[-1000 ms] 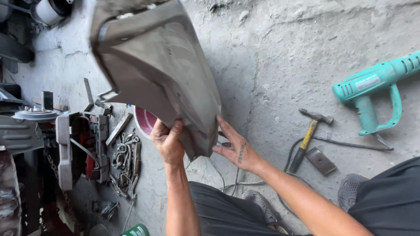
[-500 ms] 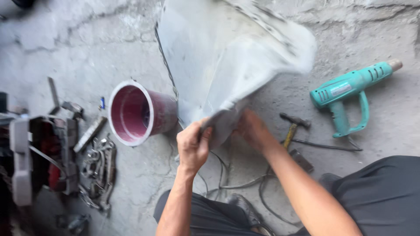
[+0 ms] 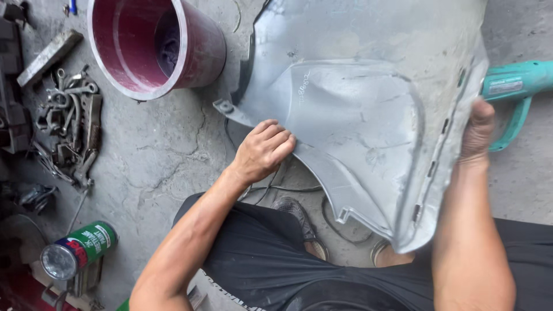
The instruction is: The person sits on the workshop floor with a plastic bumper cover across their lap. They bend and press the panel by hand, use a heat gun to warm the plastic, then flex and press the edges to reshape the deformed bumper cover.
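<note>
A large grey plastic body panel [image 3: 368, 98], curved and dusty on its inner side, fills the upper right of the head view. My left hand [image 3: 264, 151] grips its lower left edge, fingers curled over the rim. My right hand [image 3: 477, 129] clasps the panel's right edge, thumb on the near side. The panel is held above my lap and the concrete floor. My black shorts [image 3: 276, 259] show below it.
A dark red bucket [image 3: 155, 43] lies tipped at the upper left. Wrenches and metal parts [image 3: 69, 124] are piled at the left. A green can [image 3: 78, 250] lies at the lower left. A teal power tool [image 3: 515, 86] sits behind the panel at right.
The panel has been turned and brought closer, now showing its inner face. My hands have spread apart to opposite edges. The view has shifted nearer the bucket.
</note>
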Demonstrator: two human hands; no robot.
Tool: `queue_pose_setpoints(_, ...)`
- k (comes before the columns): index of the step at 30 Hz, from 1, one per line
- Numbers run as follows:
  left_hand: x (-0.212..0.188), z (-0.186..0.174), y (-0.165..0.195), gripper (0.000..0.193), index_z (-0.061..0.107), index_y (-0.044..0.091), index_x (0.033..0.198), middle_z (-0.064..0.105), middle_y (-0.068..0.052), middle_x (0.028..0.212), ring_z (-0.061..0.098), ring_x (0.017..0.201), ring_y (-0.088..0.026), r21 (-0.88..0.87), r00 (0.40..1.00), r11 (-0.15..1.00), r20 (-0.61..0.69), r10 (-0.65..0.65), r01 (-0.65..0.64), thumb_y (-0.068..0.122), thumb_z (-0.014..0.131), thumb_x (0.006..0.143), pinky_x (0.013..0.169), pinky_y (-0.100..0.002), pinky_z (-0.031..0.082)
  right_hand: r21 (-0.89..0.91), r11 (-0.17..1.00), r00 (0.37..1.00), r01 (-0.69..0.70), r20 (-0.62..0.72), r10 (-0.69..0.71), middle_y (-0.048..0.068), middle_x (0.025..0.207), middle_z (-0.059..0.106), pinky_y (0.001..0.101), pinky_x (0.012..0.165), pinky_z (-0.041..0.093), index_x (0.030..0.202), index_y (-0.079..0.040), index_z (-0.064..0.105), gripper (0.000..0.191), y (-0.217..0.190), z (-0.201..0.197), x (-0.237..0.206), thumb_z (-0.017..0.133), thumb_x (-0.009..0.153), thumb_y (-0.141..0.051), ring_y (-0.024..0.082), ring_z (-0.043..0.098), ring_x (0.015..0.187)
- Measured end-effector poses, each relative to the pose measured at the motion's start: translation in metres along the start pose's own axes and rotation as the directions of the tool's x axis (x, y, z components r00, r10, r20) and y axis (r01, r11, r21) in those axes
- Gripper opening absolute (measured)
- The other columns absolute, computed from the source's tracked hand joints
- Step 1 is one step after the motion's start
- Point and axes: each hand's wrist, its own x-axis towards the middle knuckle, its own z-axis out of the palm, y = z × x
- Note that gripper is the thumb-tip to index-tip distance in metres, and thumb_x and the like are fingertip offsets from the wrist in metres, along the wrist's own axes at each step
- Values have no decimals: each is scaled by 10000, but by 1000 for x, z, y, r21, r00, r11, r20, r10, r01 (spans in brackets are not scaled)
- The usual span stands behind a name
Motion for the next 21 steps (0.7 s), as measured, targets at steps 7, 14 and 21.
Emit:
queue_pose_setpoints(7, 9, 14, -34, 251, 670, 36, 1078, 656, -111, 1116, 616, 1147, -315, 281, 984, 952, 95, -152, 119, 49, 644, 828, 1093, -515, 419, 146, 980, 989, -132, 81, 121, 156, 1294, 671, 418, 1136, 507, 1402, 61, 567, 582, 56, 16, -18, 606, 823, 23, 298, 664, 1205)
queue_pose_setpoints(14, 9, 45, -29, 382, 578, 21, 1377, 568, -165, 1440, 534, 1340, -303, -484, 473, 488, -165, -866, 726, 138, 563, 1014, 1122, -408, 407, 401, 880, 967, -255, 123, 224, 128, 1335, 654, 454, 1166, 458, 1392, 5, 558, 585, 101, 68, 6, 613, 810, 32, 312, 614, 1272)
queue_pose_setpoints(21, 7, 55, -15, 488, 593, -36, 1364, 701, -107, 1143, 672, 929, -166, -646, 185, -143, 412, -892, 749, 176, 646, 928, 739, -323, 530, -226, 955, 980, -191, 5, 197, 162, 1249, 679, 520, 808, 265, 1373, 94, 604, 466, 125, 75, 33, 715, 939, -37, 308, 538, 993)
